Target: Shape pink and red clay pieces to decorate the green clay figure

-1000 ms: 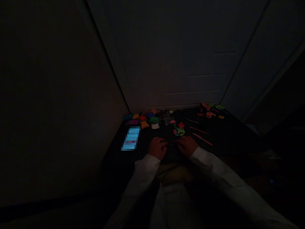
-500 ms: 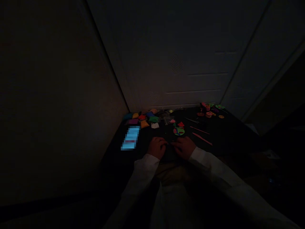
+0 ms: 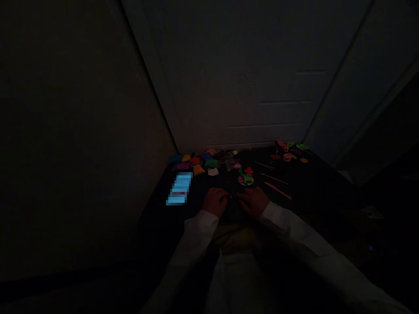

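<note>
1 tiny pale-pink bit (image 3: 231,196) between 2 hands' fingertips, near left | left hand (image 3: 215,202), right hand (image 3: 252,202): low, fingers curled, grip unclear

Tiny speck (image 3: 231,196) between left hand (image 3: 215,202) and right hand (image 3: 254,203), perhaps pink, too small and dim for identification

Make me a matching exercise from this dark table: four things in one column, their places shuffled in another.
Things
1. Tiny pinkish speck
2. Green disc
3. Glowing screen
4. White packet

Places
A. Left of the left hand
B. Beside an orange packet
C. Just beyond the right hand
D. Between the two hands

Pairs: 1-D, 2-C, 3-A, 4-B
</note>
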{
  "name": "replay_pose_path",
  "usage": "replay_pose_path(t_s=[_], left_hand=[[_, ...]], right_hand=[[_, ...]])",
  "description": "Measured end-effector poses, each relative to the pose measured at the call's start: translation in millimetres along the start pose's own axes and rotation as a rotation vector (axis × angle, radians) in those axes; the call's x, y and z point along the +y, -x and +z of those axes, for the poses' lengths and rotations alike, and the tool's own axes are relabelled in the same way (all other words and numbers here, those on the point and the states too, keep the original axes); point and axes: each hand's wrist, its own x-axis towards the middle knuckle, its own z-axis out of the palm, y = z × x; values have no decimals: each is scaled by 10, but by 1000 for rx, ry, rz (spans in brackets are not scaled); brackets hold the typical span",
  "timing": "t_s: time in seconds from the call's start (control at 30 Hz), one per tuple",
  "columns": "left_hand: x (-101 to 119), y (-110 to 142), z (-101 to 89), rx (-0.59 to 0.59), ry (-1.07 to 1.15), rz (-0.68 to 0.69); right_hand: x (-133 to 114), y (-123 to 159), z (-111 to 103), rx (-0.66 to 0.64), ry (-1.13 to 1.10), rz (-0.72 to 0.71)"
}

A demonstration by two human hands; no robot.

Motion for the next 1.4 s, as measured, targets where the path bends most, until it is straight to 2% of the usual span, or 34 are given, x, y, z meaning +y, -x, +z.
replay_pose_path(t_s=[0.37,1.4], left_hand=[[36,-16,-34,23,-3,-58],[46,-21,-36,28,17,-102]], right_hand=[[-177,-30,-51,-21,6,-12],[-231,-80,-140,-101,23,-5]])
